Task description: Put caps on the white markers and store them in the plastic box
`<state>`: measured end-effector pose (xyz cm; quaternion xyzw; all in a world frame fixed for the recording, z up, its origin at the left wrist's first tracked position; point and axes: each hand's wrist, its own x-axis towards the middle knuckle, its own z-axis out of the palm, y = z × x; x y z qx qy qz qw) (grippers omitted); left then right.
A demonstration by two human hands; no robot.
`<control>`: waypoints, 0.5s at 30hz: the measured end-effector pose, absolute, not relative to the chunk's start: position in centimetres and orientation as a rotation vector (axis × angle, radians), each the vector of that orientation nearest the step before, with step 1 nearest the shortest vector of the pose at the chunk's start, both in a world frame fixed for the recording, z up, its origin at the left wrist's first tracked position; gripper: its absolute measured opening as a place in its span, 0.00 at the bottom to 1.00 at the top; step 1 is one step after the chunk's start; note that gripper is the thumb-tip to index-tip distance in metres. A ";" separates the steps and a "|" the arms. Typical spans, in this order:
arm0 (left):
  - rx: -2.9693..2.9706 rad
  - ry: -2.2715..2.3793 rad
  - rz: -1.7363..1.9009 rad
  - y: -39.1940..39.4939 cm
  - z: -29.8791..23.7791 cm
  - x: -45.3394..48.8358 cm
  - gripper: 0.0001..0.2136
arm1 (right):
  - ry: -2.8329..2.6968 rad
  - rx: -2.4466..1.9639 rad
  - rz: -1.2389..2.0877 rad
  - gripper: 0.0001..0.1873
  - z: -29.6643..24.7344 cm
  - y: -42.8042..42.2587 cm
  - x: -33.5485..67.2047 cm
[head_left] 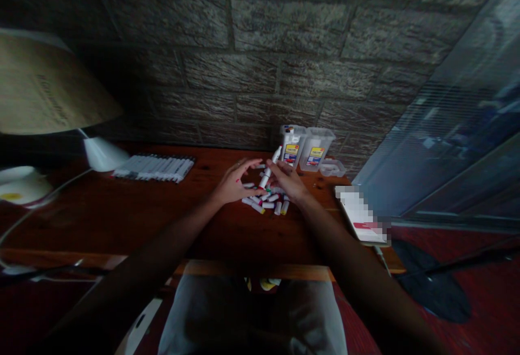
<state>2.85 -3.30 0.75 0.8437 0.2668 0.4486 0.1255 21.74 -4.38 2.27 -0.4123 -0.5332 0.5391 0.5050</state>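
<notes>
A white marker (266, 177) with red at its lower end leans upright in my right hand (289, 180), pinched between thumb and fingers. To its left, my left hand (235, 182) is open, its fingers arched apart from the thumb. That thumb reaches close to the marker's red end; whether it touches I cannot tell. Under and in front of both hands lies a loose heap of short white marker caps (268, 205) with coloured ends, yellow, pink and green among them. Part of the heap is hidden by my hands.
Several white markers lie in a row (154, 168) at the left, beside a lamp (103, 154). Two clear plastic containers (319, 149) and a clear lid-like tray (332, 168) stand by the brick wall. A blurred white box (361, 217) sits at the right edge; a white cup (20, 184) is far left.
</notes>
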 end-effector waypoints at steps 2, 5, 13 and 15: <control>2.537 0.756 1.327 -3.4 1.1 2.9 0.45 | -1.335 -0.981 1.320 0.22 2.2 -4.6 21.7; 2.616 0.707 1.217 -3.6 1.1 3.1 0.50 | -1.462 -0.959 1.326 0.22 2.3 -4.9 21.5; 2.583 0.729 1.140 -3.9 0.8 3.4 0.47 | -1.560 -0.960 1.269 0.18 2.8 -5.6 21.1; 2.576 0.732 1.148 -3.9 0.9 3.4 0.47 | -1.575 -0.946 1.283 0.17 2.9 -5.7 21.1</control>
